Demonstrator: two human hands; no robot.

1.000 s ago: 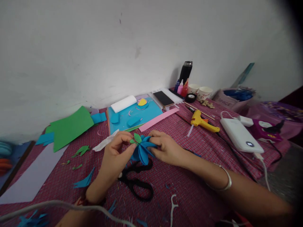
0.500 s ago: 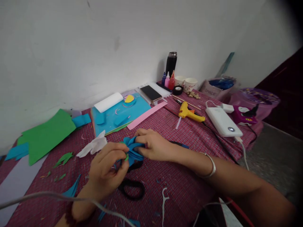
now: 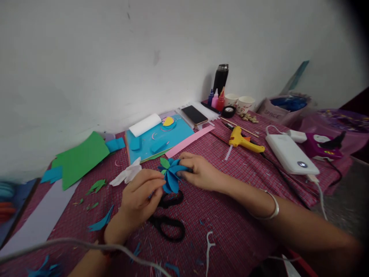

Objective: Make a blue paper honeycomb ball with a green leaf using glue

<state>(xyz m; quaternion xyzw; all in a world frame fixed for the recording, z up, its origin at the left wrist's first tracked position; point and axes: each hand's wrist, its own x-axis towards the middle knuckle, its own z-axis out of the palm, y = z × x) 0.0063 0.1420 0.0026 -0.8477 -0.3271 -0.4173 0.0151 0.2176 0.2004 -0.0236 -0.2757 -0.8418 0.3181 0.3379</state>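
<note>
Above the checked tablecloth, the left hand and right hand make narrow pinches on opposite sides of one flower. Rightward lies a yellow glue gun; below, black scissors (left hand hiding their blades). The blue flower, between the fingertips, now shows spread petals and a green leaf, mostly covered half a second ago.

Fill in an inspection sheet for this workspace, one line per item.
Surface: red checked cloth, strewn with blue scraps.
Work items: blue flower with green leaf; black scissors nearby.
Clutter: glue gun, phone, power bank, green sheet.
Hands: left hand touches the flower's left side; right hand grips its right.
Cables: pale cable crosses the foreground; black cord leaves the glue gun.
Surroundings: pale wall behind, pink bag at right.
</note>
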